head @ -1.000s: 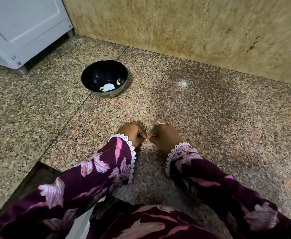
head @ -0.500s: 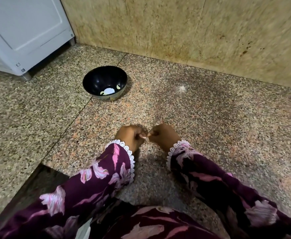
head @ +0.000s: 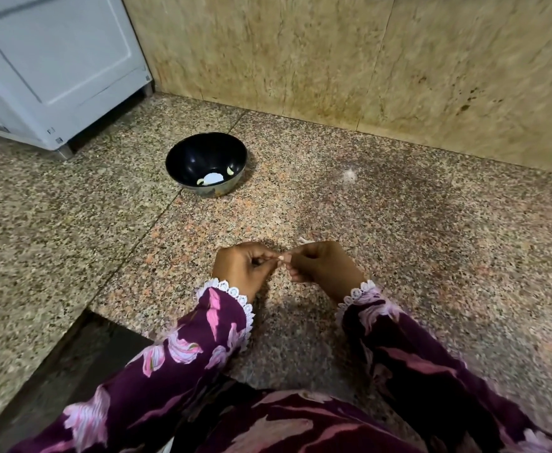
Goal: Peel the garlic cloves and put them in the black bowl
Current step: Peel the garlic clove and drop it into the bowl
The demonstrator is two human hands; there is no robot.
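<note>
Peeling continues as before: a garlic clove (head: 283,258) stays pinched between left hand (head: 240,268) and right hand (head: 322,264) (skin partly lifted), well short of the black bowl (head: 183,158), now farther off.

Long sleeves (head: 202,348) of deep plum fabric covered both arms to wrists, printed with large pink and pale lilac flowers. White scalloped lace trim (head: 235,294) with small round eyelets edged each cuff. Same floral plum cloth spread across lap (head: 268,423) at frame's lower edge. Left hand (head: 240,268) and right hand (head: 323,266) were bare, no rings or bangles visible.
</note>
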